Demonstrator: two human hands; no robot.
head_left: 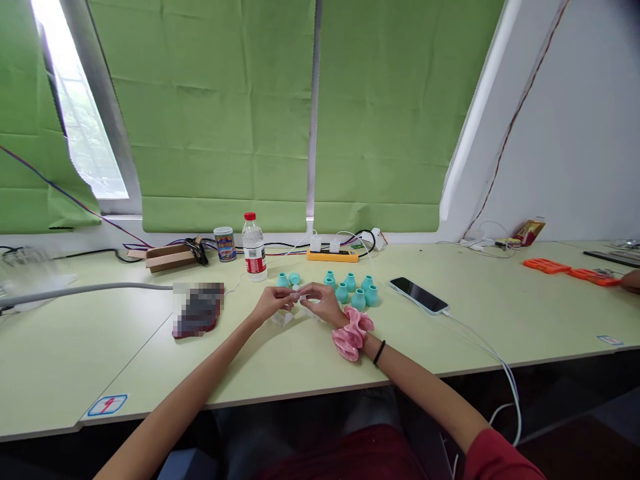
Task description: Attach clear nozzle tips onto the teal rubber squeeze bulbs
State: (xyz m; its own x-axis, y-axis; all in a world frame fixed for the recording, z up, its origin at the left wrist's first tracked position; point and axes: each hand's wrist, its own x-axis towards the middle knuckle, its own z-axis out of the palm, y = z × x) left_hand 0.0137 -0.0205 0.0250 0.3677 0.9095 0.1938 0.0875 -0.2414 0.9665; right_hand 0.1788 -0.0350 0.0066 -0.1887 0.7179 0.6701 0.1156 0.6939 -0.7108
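Observation:
My left hand (pixel 273 303) and my right hand (pixel 323 302) meet above the table, fingertips pinched together on a small white piece (pixel 302 298). It is too small to tell its kind. Under my left hand lie clear or whitish bits (pixel 284 319), partly hidden by the fingers. Just behind the hands is a teal vase-shaped piece (pixel 283 280), with another teal piece (pixel 295 279) tipped beside it. Several more teal vase-shaped pieces (pixel 358 299) stand in a group to the right of my right hand. A pink scrunchie (pixel 352 333) circles my right wrist.
A water bottle (pixel 255 250), a can (pixel 225 245) and an open cardboard box (pixel 173 257) stand at the back. An orange power strip (pixel 333 255) lies behind the teal pieces. A phone (pixel 419 295) with a cable is on the right, a blurred dark item (pixel 199 311) on the left. Another person's hand (pixel 631 281) shows far right.

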